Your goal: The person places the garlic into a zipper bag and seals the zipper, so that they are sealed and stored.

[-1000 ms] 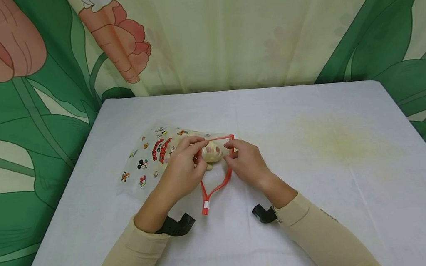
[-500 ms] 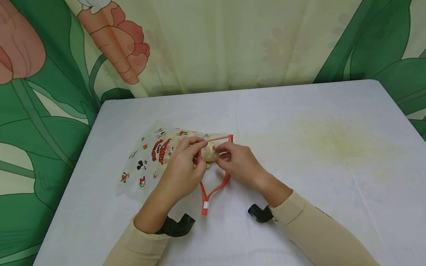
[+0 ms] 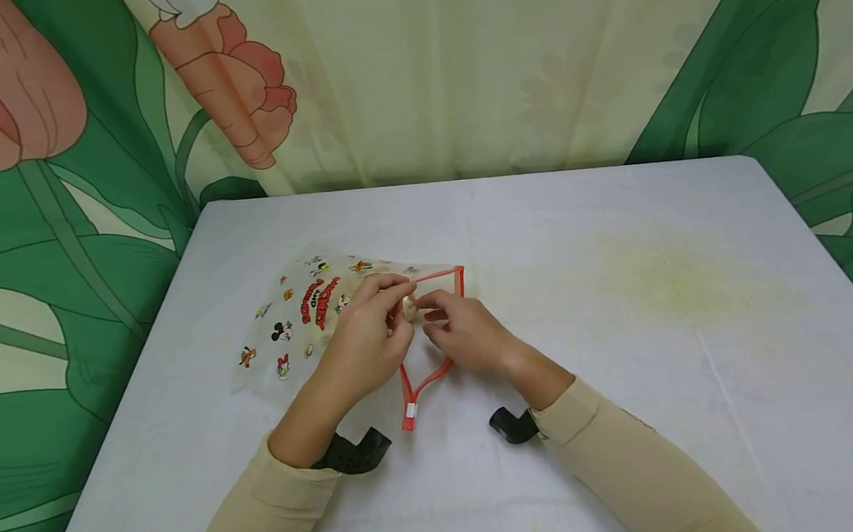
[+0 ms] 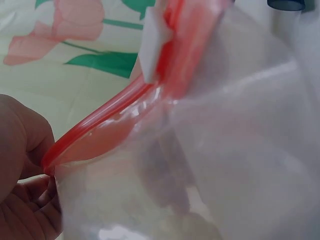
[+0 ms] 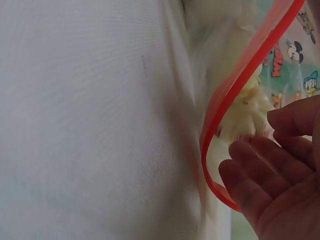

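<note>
A clear zip bag (image 3: 274, 332) printed with cartoon characters lies on the table, its red zip edge (image 3: 435, 375) spread apart. My left hand (image 3: 368, 337) pinches that red edge between thumb and fingers, as the left wrist view also shows. At the bag's mouth, a cream-coloured figurine (image 5: 245, 117) sits mostly inside the plastic; its exact kind is unclear. My right hand (image 3: 469, 329) reaches into the opening with loosely bent fingers, the fingertips against or very close to the figurine. In the head view the hands hide most of it.
A white slider (image 4: 151, 45) sits on the zip near the bag's front corner. Black camera mounts (image 3: 358, 452) are worn at both wrists. White cloth covers the table (image 3: 635, 433), and a printed floral curtain (image 3: 471, 70) hangs behind its far edge.
My right hand has moved left from the red edge into the bag's mouth. The figurine has slid left, deeper into the bag. My left hand has kept its place.
</note>
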Demonstrator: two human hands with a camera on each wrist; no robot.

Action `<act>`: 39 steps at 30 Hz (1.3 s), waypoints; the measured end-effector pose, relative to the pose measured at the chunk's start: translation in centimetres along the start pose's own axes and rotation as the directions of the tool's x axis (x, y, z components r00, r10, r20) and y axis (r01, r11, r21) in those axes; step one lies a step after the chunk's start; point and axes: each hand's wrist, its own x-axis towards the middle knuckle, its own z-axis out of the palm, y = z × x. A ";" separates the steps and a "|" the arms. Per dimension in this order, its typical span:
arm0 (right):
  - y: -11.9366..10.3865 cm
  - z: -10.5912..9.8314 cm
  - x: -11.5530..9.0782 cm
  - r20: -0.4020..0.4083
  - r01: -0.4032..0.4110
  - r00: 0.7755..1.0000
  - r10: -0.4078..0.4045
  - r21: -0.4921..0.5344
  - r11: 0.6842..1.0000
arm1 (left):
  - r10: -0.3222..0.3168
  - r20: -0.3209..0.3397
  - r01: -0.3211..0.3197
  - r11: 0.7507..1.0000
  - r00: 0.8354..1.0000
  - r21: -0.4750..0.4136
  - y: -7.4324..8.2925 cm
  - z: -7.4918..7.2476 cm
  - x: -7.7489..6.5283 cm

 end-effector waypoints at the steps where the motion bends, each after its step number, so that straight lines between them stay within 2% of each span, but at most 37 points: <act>1: 0.0 0.0 0.0 0.010 -0.004 1.000 0.004 0.002 1.000 | 0.001 0.000 -0.001 1.000 1.000 -0.002 0.0 0.0 0.0; 8: -0.1 0.0 0.0 0.057 -0.009 0.998 0.010 -0.019 1.000 | 0.007 -0.005 -0.007 1.000 1.000 -0.005 0.0 0.0 0.0; 15: -0.4 -0.7 -0.6 0.053 -0.027 0.998 0.027 -0.008 1.000 | 0.025 -0.012 -0.026 1.000 1.000 -0.006 -0.1 0.1 0.0; 27: -0.5 -1.6 -1.4 0.017 0.027 0.999 -0.027 0.004 1.000 | -0.006 0.003 0.006 1.000 1.000 -0.016 -0.2 0.1 0.2; 39: -1.0 -2.0 -1.9 0.012 0.082 0.997 -0.082 0.010 0.997 | 0.007 0.015 -0.007 1.000 1.000 -0.015 -0.3 0.3 0.0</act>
